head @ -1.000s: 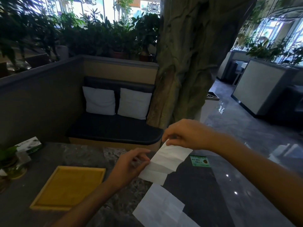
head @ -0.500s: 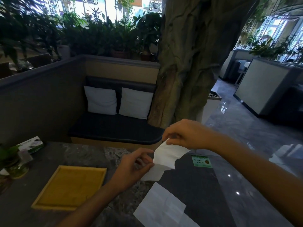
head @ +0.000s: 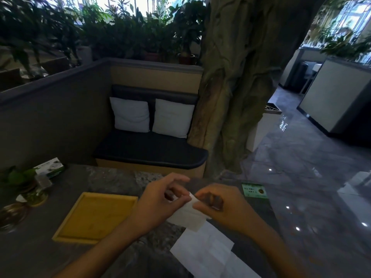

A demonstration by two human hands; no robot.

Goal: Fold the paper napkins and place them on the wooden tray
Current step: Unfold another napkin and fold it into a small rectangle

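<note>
A white paper napkin (head: 188, 216), folded over, hangs between both hands above the dark stone table. My left hand (head: 156, 205) pinches its upper left edge. My right hand (head: 220, 205) grips its upper right corner, fingertips almost touching the left hand's. The empty yellow wooden tray (head: 94, 215) lies flat on the table just left of my left hand. Unfolded white napkins (head: 204, 251) lie spread on the table below the held one.
A green card (head: 254, 190) lies on the table to the right. A green tissue box (head: 51, 167), a small potted plant (head: 18, 177) and a glass jar (head: 37, 194) stand at the table's left edge. A bench with two white cushions sits beyond.
My right hand has come down and left to meet my left hand, bringing the napkin's top edge over so the sheet is folded smaller. Both hands now sit lower, over the table.
</note>
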